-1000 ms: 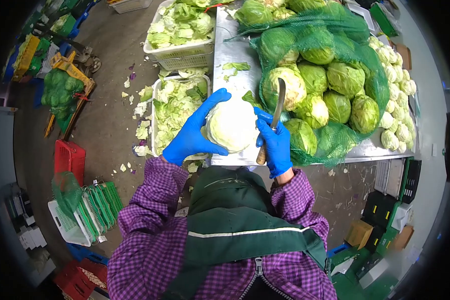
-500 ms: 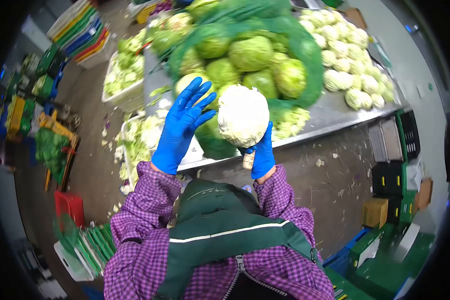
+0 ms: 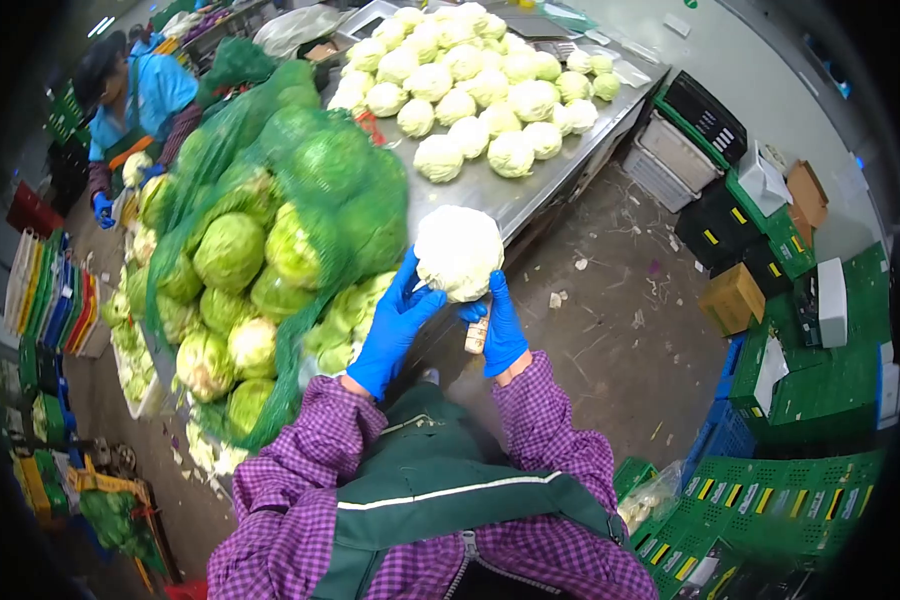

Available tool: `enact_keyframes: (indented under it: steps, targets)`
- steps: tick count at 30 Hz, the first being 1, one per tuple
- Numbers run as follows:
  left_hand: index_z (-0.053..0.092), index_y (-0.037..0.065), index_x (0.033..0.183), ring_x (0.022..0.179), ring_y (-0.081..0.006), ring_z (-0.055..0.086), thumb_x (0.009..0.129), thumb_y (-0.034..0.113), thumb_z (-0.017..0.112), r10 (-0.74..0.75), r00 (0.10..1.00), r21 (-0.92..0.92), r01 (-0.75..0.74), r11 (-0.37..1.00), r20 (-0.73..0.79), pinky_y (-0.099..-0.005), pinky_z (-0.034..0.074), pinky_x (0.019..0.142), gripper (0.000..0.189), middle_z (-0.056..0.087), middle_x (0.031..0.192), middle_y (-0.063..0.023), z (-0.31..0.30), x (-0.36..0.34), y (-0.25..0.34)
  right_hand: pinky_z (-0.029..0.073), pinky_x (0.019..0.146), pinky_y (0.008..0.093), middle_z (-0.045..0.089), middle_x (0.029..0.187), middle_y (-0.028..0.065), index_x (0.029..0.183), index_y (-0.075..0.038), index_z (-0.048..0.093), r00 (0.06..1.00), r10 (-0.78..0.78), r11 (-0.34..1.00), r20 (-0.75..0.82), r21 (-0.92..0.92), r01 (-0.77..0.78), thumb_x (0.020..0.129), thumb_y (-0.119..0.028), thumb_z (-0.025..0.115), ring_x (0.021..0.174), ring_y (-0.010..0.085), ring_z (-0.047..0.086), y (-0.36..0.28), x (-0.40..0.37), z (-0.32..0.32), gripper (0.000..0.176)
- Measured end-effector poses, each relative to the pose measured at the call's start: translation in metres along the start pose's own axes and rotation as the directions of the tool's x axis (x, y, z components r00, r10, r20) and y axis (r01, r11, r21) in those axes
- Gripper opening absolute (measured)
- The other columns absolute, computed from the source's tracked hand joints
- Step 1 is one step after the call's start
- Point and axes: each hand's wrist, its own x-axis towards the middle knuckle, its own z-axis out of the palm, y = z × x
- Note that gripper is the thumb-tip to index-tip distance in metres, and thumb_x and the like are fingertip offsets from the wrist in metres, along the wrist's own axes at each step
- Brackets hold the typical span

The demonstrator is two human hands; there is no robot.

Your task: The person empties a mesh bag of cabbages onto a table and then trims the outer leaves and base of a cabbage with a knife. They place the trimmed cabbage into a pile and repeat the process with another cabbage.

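A pale, trimmed cabbage (image 3: 458, 252) is held up in front of me, between my two blue-gloved hands. My left hand (image 3: 398, 335) curves round its lower left side, the thumb below it. From the lower right my right hand (image 3: 498, 330) supports the cabbage and also grips a short wooden-handled tool (image 3: 477, 336); the tool's working end is hidden. To the left, untrimmed green cabbages (image 3: 230, 250) fill an open green net bag (image 3: 355, 190). Loose green leaves (image 3: 345, 325) lie beside the bag, near my left hand.
Ahead, many trimmed cabbages (image 3: 470, 85) are heaped on the metal table (image 3: 545, 185). A co-worker in blue (image 3: 155, 95) stands at far left. Right of me are stacked crates (image 3: 725, 230), a cardboard box (image 3: 732, 300) and green crates (image 3: 770, 500). Leaf scraps litter the floor (image 3: 610, 320).
My view has turned right, toward the trimmed heap. My left hand, spread apart from the cabbage before, has closed onto its left side. The right hand still holds the cabbage and tool.
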Motion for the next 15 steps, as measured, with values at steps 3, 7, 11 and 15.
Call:
enact_keyframes:
  steps: [3,7,11,15]
  targets:
    - [0.027,0.007,0.144,0.122,-0.0235,0.045,0.085,0.009,0.061,-0.131,0.991,-0.054,0.132,0.990,0.014,-0.0336,0.041,0.097,0.068,0.039,0.140,-0.0120,0.020,0.040,-0.018,0.040,0.047,0.0208,0.058,0.084,0.0009,0.107,-0.006,0.056,0.988,-0.126,0.975,-0.090,-0.195,0.106,0.083,-0.035,0.067,0.055,0.0071,0.046,-0.056,0.060,-0.011,0.039]
    - [0.037,0.003,0.138,0.119,-0.0190,0.048,0.087,0.012,0.059,-0.356,0.932,-0.007,0.357,0.934,0.069,-0.0308,0.038,0.100,0.056,0.046,0.134,-0.0114,0.012,0.089,-0.057,0.037,0.042,0.0237,0.047,0.063,-0.0022,0.091,-0.010,0.057,0.925,-0.271,0.862,-0.267,-0.495,0.110,0.078,-0.033,0.073,0.049,0.0083,0.046,-0.143,0.179,-0.007,0.030]
    - [0.040,-0.001,0.134,0.112,-0.0186,0.052,0.091,0.013,0.057,-0.524,0.851,-0.217,0.505,0.836,-0.040,-0.0293,0.043,0.094,0.049,0.053,0.126,-0.0135,-0.009,0.122,-0.077,0.036,0.041,0.0247,0.044,0.057,-0.0023,0.088,-0.009,0.055,0.863,-0.424,0.705,-0.274,-0.698,0.125,0.072,-0.032,0.078,0.044,0.0100,0.043,-0.225,0.313,0.014,0.036]
    - [0.040,-0.002,0.133,0.116,-0.0230,0.053,0.093,0.015,0.053,-0.505,0.853,-0.265,0.461,0.847,-0.130,-0.0344,0.043,0.099,0.046,0.052,0.127,-0.0147,-0.037,0.150,-0.109,0.036,0.043,0.0260,0.051,0.064,0.0003,0.099,-0.004,0.057,0.797,-0.584,0.547,-0.152,-0.799,0.249,0.067,-0.027,0.082,0.046,0.0096,0.042,-0.284,0.436,0.013,0.046]
